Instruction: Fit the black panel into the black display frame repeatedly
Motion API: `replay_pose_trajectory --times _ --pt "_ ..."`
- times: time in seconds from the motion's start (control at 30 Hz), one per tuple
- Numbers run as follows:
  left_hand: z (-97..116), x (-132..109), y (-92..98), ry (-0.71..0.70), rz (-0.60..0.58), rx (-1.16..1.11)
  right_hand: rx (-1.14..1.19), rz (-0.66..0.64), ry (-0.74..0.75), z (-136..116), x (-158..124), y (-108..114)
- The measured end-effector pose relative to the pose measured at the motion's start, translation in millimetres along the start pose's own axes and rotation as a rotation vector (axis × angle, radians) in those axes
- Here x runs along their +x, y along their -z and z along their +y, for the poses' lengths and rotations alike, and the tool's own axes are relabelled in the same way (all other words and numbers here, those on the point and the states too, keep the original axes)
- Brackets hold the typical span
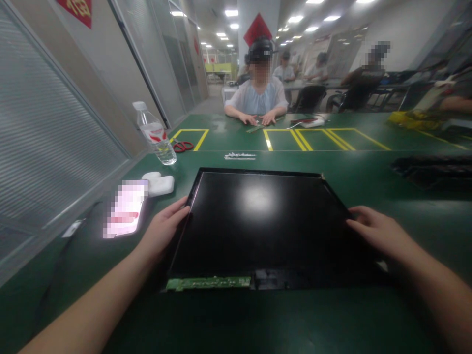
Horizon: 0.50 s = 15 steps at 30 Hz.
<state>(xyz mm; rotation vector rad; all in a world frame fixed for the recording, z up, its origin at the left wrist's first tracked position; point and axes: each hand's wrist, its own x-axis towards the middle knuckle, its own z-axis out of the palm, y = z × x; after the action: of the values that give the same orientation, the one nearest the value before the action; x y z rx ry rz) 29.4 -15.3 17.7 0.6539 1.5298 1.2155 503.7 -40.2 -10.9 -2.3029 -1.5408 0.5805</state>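
A black flat display panel point(258, 231) lies before me, face up, a bright light mirrored in its upper middle. Along its near edge, toward the left, runs a narrow green circuit board point(210, 282). My left hand point(167, 221) grips the panel's left edge, thumb over the top and fingers partly hidden behind it. On the opposite edge, my right hand point(376, 226) pinches the frame the same way. Whether the panel rests fully on the table or is slightly raised, I cannot tell.
On the green table point(295, 322), a lit phone point(127, 209), a white case point(160, 184), a water bottle point(158, 135) and red-handled scissors point(183, 146) stand at left. White strips point(239, 156) lie beyond the panel. A person point(258, 93) sits opposite. Dark items point(435, 169) lie at right.
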Motion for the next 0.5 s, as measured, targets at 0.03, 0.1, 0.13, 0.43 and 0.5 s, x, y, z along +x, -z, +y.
replay_pose_trajectory --times 0.03,0.1,0.13,0.43,0.5 --pt "0.6 -0.9 -0.4 0.004 -0.001 -0.002 0.001 0.006 0.009 0.7 0.4 0.1" --pt "1.5 -2.2 -1.2 0.012 -0.002 -0.010 -0.003 0.007 -0.001 1.1 1.2 0.3" --pt "1.5 -2.2 -1.3 0.017 0.000 -0.018 -0.006 0.000 -0.018 1.1 1.6 0.4" --pt "-13.4 17.0 8.2 -0.026 -0.021 -0.034 -0.018 0.016 -0.001 6.8 7.0 -2.5" --pt "-11.9 15.9 7.6 -0.023 -0.032 -0.024 -0.031 0.027 0.025 8.9 8.7 -3.0"
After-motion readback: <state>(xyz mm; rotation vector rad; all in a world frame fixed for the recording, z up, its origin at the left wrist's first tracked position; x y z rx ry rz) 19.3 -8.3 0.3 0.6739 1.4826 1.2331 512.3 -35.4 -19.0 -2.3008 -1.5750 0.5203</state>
